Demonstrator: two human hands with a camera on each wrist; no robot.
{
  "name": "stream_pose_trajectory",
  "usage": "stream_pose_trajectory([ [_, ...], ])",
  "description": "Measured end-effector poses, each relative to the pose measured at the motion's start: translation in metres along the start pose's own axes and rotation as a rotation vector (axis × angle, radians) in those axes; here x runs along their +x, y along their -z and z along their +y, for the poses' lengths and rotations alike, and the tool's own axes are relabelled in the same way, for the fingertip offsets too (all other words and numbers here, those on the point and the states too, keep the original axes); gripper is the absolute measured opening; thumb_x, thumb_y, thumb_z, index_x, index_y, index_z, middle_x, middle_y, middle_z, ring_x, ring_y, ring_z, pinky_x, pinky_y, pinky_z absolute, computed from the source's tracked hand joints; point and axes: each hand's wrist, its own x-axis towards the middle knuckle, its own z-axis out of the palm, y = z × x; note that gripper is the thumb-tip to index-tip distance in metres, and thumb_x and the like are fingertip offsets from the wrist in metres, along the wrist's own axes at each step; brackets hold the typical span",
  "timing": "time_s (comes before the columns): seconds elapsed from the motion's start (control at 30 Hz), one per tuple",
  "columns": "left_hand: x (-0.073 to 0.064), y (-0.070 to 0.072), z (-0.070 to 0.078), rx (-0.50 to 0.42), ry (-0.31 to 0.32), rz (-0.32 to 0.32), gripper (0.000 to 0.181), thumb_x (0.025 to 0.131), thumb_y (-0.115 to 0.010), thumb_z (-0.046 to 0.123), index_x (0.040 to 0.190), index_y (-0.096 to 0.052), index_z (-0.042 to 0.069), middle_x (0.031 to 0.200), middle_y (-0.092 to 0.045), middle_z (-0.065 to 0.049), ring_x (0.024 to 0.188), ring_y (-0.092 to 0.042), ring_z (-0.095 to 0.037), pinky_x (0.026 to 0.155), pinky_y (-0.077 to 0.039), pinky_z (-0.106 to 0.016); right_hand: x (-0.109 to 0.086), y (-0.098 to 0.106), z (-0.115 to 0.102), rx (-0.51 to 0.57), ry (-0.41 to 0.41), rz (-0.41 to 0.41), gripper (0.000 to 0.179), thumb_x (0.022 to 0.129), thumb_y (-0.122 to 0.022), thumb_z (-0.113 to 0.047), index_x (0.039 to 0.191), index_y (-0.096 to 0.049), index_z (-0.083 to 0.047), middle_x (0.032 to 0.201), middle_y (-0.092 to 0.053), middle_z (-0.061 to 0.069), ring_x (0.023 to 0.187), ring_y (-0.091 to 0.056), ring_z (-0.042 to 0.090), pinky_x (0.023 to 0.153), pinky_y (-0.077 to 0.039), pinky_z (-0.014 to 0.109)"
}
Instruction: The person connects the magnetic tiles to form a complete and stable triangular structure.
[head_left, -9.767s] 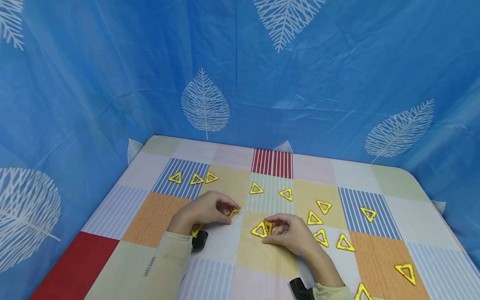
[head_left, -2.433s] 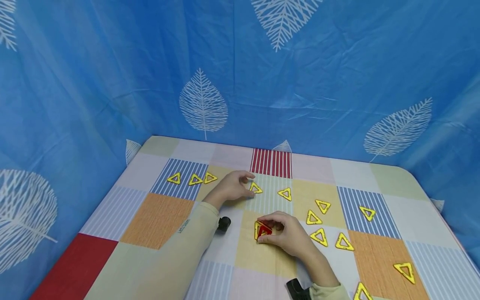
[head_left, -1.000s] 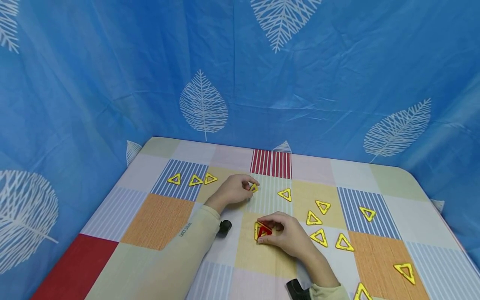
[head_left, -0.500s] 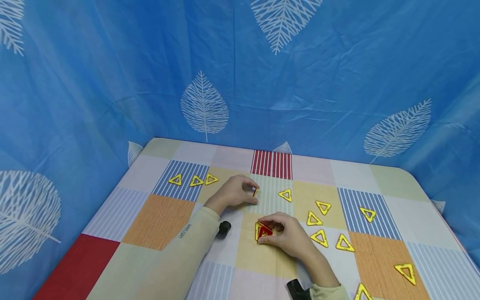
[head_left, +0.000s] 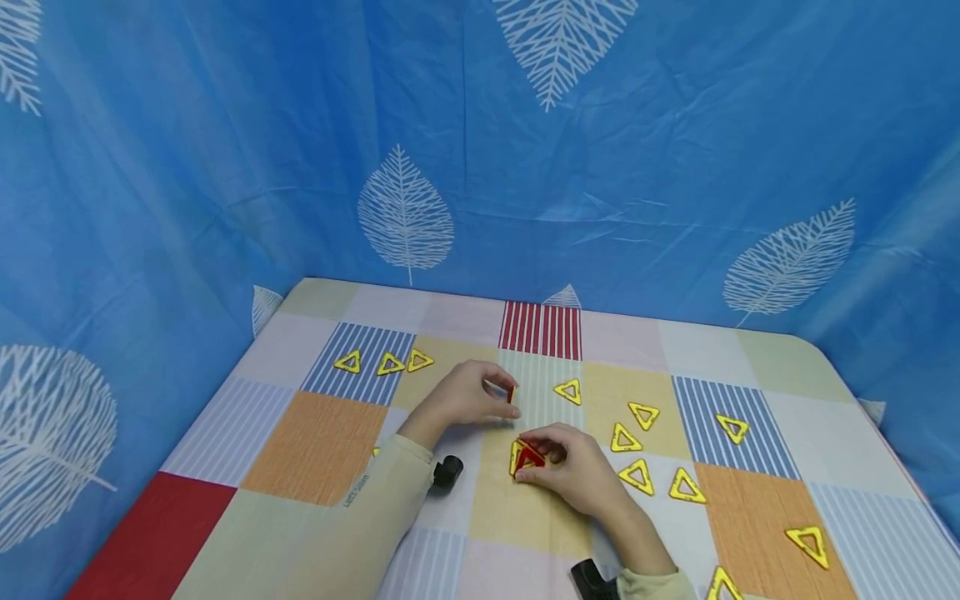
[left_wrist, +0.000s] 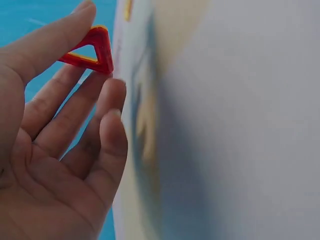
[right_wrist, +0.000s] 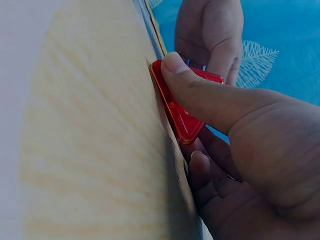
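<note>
My left hand (head_left: pixel 465 396) pinches a triangular magnetic tile (head_left: pixel 512 394) between thumb and fingers, just off the table and edge-on in the head view. In the left wrist view that same tile (left_wrist: pixel 104 52) shows a red face with a yellow inner edge. Closer to me, my right hand (head_left: pixel 581 471) grips a small joined group of triangular magnetic tiles (head_left: pixel 527 458), red and yellow, standing on the cloth. The right wrist view has the thumb pressed on a red tile (right_wrist: pixel 186 117) of this group. Fingers hide the group's far side.
Several flat yellow triangle tiles lie right of the right hand, one being this tile (head_left: pixel 637 477). Three more, including a tile (head_left: pixel 390 364), lie at the back left. A single tile (head_left: pixel 568 391) sits behind the hands. A blue curtain (head_left: pixel 600 208) closes off the table's back.
My left hand took the tile from the pale striped square, turned it on edge and has brought it slightly toward me. The right hand has held the group in place for the last couple of seconds.
</note>
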Motion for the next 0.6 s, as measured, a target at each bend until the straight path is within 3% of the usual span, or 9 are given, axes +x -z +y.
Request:
stream_pose_trajectory([
  [0.37, -0.025, -0.006, 0.002, -0.114, -0.026, -0.041, 0.037, 0.079, -0.089, 0.025, 0.11, -0.073, 0.015, 0.104, -0.067, 0.007, 0.089, -0.065, -0.011, 0.073, -0.054, -0.034, 0.0, -0.001, 0.0, 0.023, -0.014, 0.018, 0.041, 0.074, -0.091, -0.027, 0.109, -0.077, -0.013, 0.095, -0.066, -0.006, 0.079, -0.056, 0.013, 0.069, -0.049, 0.026],
  [0.6, -0.035, -0.006, -0.005, -0.108, -0.064, -0.092, 0.033, 0.076, -0.091, 0.021, 0.102, -0.072, 0.016, 0.095, -0.066, 0.009, 0.086, -0.064, -0.012, 0.074, -0.053, -0.033, 0.0, 0.001, -0.001, 0.013, -0.049, 0.02, 0.041, 0.074, -0.091, -0.025, 0.111, -0.077, -0.014, 0.098, -0.067, -0.006, 0.079, -0.058, 0.014, 0.068, -0.05, 0.026],
])
